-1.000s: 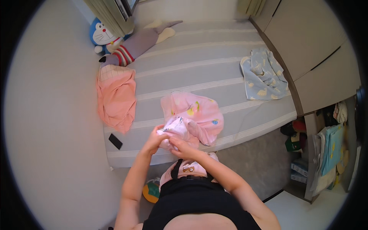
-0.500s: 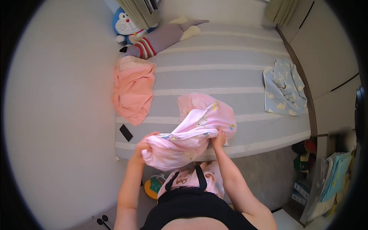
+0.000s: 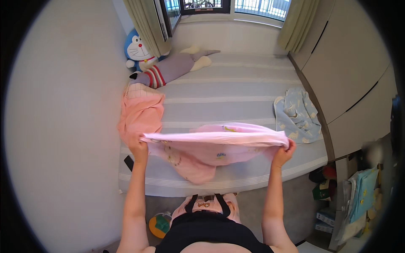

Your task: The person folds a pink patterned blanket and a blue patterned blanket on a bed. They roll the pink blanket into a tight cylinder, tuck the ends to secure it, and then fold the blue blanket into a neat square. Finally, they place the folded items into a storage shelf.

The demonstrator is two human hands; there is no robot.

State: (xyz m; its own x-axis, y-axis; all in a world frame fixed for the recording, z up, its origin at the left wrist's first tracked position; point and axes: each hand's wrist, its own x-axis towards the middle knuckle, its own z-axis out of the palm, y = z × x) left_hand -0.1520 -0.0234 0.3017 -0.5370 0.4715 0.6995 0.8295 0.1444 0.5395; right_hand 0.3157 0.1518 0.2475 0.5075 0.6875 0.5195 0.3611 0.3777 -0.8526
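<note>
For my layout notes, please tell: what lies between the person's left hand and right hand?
In the head view, a pink printed cloth spans from the left hand to the right hand.

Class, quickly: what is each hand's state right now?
Left hand: closed, holding the pink cloth by one end.
Right hand: closed, holding the pink cloth's other end.

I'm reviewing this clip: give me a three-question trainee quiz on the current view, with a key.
1. True or false: the left hand and right hand both grip the pink printed cloth.
2. Which item lies near the right edge of the bed: A, the peach cloth; B, the light-blue patterned cloth; C, the long grey plush?
3. Which hand is nearer the dark flat object?

Key: 1, true; 2, B; 3, the left hand.
</note>
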